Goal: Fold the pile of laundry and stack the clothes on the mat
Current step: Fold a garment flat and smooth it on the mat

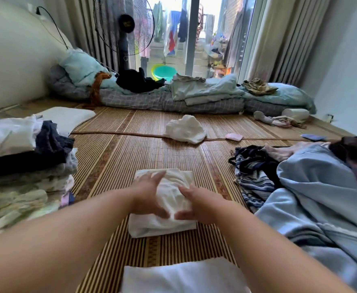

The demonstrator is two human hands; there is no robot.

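A white folded garment (173,182) lies on the bamboo mat (118,157) in front of me. My left hand (147,195) lies on its left side with fingers stretched over the cloth and thumb curled at the near fold. My right hand (196,203) grips the bunched near part from the right. A stack of folded clothes (25,166) stands at the left. The unfolded pile (300,176), with a light blue piece and a striped one, lies at the right. Another crumpled white garment (185,130) sits farther out on the mat.
A white cloth (179,275) lies at the near edge below my arms. Rolled bedding (173,98) with clothes on it runs along the far side. A standing fan (124,28) is behind it. Small pink (234,136) and blue (313,137) items lie at the right.
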